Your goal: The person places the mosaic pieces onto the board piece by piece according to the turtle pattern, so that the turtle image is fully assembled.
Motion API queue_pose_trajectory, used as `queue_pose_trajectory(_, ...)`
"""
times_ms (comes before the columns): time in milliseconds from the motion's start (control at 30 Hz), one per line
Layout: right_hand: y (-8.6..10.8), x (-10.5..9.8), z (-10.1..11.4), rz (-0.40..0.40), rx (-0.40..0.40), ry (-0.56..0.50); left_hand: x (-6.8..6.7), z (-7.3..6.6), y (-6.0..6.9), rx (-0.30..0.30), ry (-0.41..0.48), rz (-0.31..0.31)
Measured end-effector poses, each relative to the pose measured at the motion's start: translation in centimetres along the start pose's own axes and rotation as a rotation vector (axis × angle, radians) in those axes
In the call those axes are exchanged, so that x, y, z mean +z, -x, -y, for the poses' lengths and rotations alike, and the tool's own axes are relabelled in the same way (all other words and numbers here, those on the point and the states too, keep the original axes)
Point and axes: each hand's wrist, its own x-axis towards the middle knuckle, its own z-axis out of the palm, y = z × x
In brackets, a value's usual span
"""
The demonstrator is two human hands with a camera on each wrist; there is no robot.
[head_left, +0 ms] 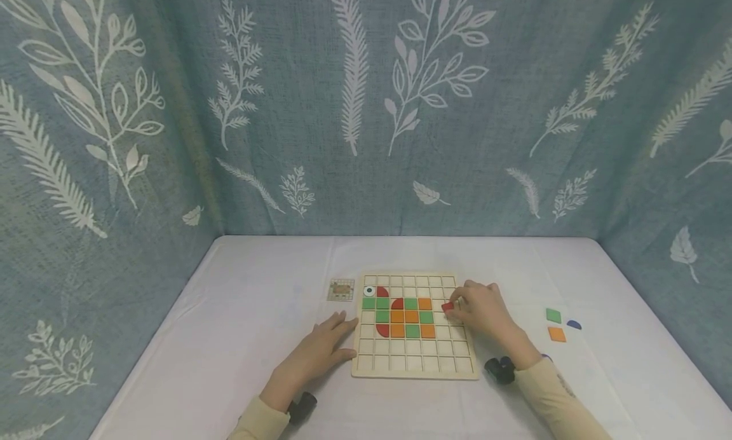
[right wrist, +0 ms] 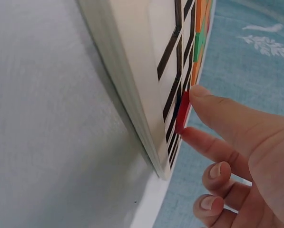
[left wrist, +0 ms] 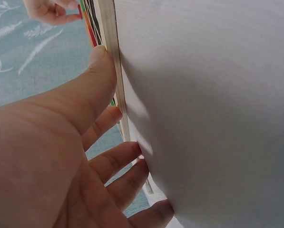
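A wooden grid board (head_left: 414, 374) lies on the white table, partly filled with orange, green and red tiles plus a round eye tile (head_left: 369, 291). Between thumb and index finger my right hand (head_left: 485, 309) pinches a red tile (head_left: 447, 306) at the board's right side. In the right wrist view that red tile (right wrist: 183, 113) is tilted against the grid, its far side hidden. My left hand (head_left: 316, 350) rests at the board's left edge with fingers spread. The left wrist view has its thumb (left wrist: 103, 66) touching the board's rim (left wrist: 112, 42).
A small pattern card (head_left: 341, 290) lies left of the board. To the right are a green tile (head_left: 553, 315), an orange tile (head_left: 557, 334) and a blue half-round tile (head_left: 574, 324). Another blue piece is mostly hidden behind the right forearm. A patterned curtain (head_left: 400, 192) hangs behind the table.
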Motion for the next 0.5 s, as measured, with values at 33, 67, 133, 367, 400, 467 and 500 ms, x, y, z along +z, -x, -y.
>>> queue_pose_trajectory(33,-0.03,0.03,0.02,0.000,-0.005,0.000,0.00,-0.01,0.00,-0.002,0.002,0.000)
queue_pose_trajectory(67,-0.06,0.09,0.02,-0.001,-0.013,0.001,0.00,-0.02,0.01,-0.004,0.001,0.000)
queue_pose_trajectory(133,-0.12,0.20,-0.04,-0.004,-0.030,0.003,0.04,-0.04,0.01,-0.007,-0.001,-0.001)
queue_pose_trajectory(367,-0.47,0.58,-0.27,-0.008,-0.107,0.014,0.14,-0.12,0.04,-0.012,-0.015,-0.004)
queue_pose_trajectory(400,-0.55,0.65,-0.29,-0.006,-0.112,0.014,0.14,-0.13,0.04,-0.012,-0.014,-0.005)
queue_pose_trajectory(467,-0.70,0.73,-0.32,-0.006,-0.124,0.009,0.17,-0.10,0.02,-0.013,-0.011,-0.004)
queue_pose_trajectory(500,-0.76,0.77,-0.33,-0.005,-0.132,0.007,0.20,-0.08,0.01,-0.013,-0.010,-0.004)
